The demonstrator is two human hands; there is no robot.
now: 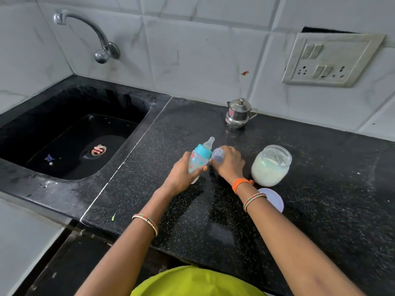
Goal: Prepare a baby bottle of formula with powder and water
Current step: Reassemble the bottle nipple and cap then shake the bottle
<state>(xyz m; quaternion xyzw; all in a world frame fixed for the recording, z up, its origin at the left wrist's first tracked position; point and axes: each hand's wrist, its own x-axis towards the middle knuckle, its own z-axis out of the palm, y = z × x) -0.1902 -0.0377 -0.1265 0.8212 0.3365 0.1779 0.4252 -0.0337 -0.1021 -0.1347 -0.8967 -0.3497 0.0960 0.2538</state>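
Note:
A small baby bottle (199,159) with a blue collar and a clear teat leans to the right above the black counter (320,210). My left hand (182,175) grips its body from the left. Right beside the collar, my right hand (229,162) holds the bottle's clear cap (218,155), apart from the teat. An open glass jar (270,168) of white powder stands just right of my right hand. Its pale lid (274,198) lies flat on the counter behind my right wrist. A small lidded steel pot (238,114) stands near the wall.
A black sink (70,137) with a drain fills the left side, under a wall tap (100,45). A switch and socket plate (329,60) hangs on the tiled wall at the right. The counter's front edge runs below my forearms.

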